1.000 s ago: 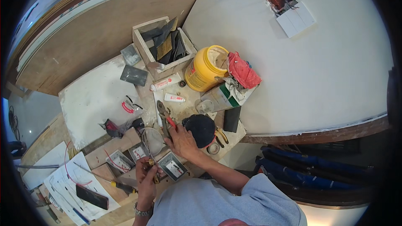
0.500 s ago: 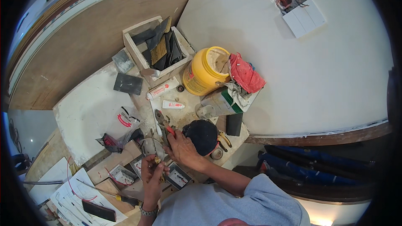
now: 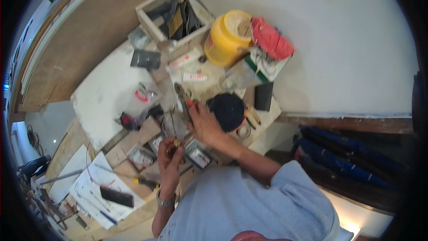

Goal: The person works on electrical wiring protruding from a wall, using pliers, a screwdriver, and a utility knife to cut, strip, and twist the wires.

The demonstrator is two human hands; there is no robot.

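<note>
My left hand [image 3: 170, 158] is closed in a pinch around a small yellow piece [image 3: 177, 143]. A thin shaft seems to rise from beside it, but blur hides whether they are joined. The fingers of my right hand [image 3: 206, 126] are curled at the red handle of a pair of pliers [image 3: 180, 92], whose dark jaws point away from me. A round black cloth-like thing [image 3: 226, 110] lies right beside that hand. Below and left of my hands are grey electrical boxes with white inserts, among them one box [image 3: 198, 154] next to my left fingers.
A yellow tub [image 3: 218, 40], a red cloth [image 3: 272, 38] and a wooden box of dark sheets [image 3: 150, 18] stand at the back. Yellow-handled pliers [image 3: 253, 115] lie right. A phone [image 3: 117, 196] rests on papers [image 3: 84, 187], near a yellow-and-black screwdriver [image 3: 146, 183].
The whole view has shifted, so the bench and both hands appear higher and slightly right. The wall opening with wires has left the picture. Both hands keep their places relative to the bench.
</note>
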